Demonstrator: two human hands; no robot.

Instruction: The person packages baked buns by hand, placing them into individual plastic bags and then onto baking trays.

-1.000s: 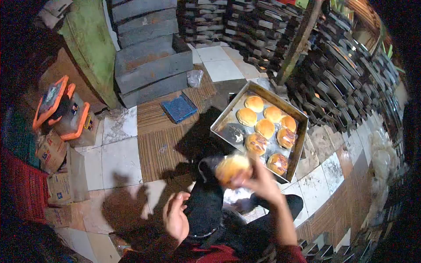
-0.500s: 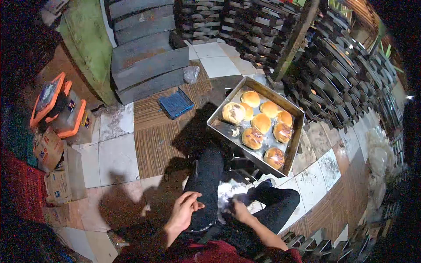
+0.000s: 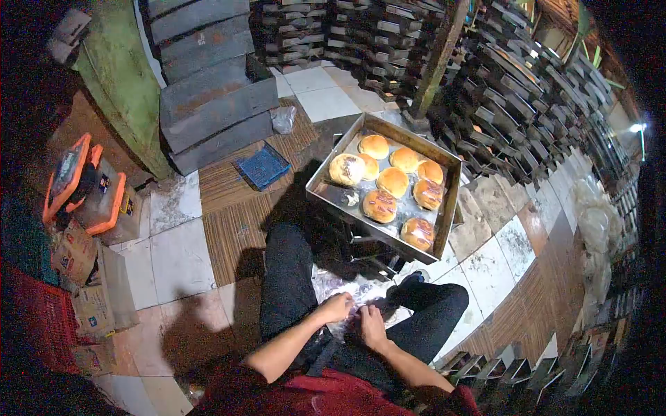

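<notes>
Low over my lap, my left hand (image 3: 336, 308) is closed in a pinch at the edge of a shiny clear plastic bag (image 3: 336, 284). Close beside it, my right hand (image 3: 372, 326) is also closed, its fingers curled on the same plastic. The bag hangs between my knees, and part of it is hidden by my hands. Just beyond my knees stands a metal baking tray (image 3: 451, 201) holding several round, browned buns (image 3: 393, 182). Some buns have dark streaks on top, and one pale bun (image 3: 347, 169) has dark specks.
Stacked dark metal pans (image 3: 531, 104) line the back and right. Larger grey trays (image 3: 215, 107) are stacked at back left. A blue plastic basket (image 3: 263, 166) lies on the floor. Orange-lidded containers (image 3: 104, 208), cardboard (image 3: 92, 310) and a red crate (image 3: 38, 305) stand at left.
My left hand has moved right and down from above my left thigh, closing on the plastic beside my right hand. The view has shifted slightly; the tray of buns appears further left.
</notes>
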